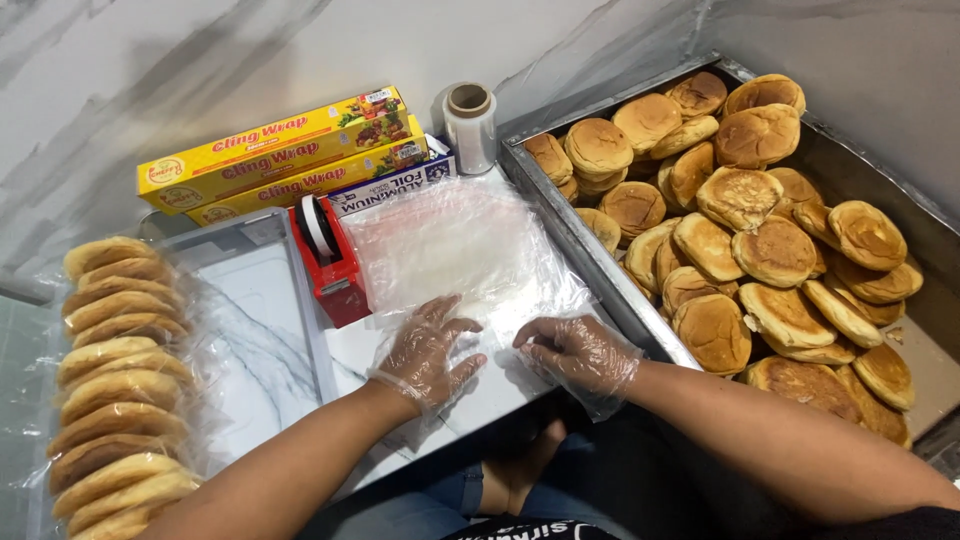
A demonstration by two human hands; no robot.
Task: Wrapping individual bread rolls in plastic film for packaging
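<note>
Pressing down on the stack of clear plastic bags (455, 245), your left hand (428, 352) lies flat with fingers spread, gripping nothing, just pinning the near edge. Your right hand (578, 352), at 3 o'clock of the left and close beside it, is curled, fingertips tucked at the bag edge; probably pinching a top layer, but film on glove on film is hard to read, so I cannot tell for sure. Both hands wear loose clear gloves.

The bags sit on the white counter (480, 395), mid-frame. Red tape dispenser (330, 265) touches them at 9 o'clock. Yellow wrap boxes (285, 155) at 11, clear film roll (470, 125) at 12. Metal tray (600, 265) of loose buns (740, 250) at 3 o'clock, just beside the bags. Bagged buns (120, 385) stacked at 9, well apart.

Risks: thin bags cling, so you may lift two at once. The baggy glove could snag the film and drag the whole stack toward the near counter edge. An elbow swing to 3 o'clock could knock buns off the heap.
</note>
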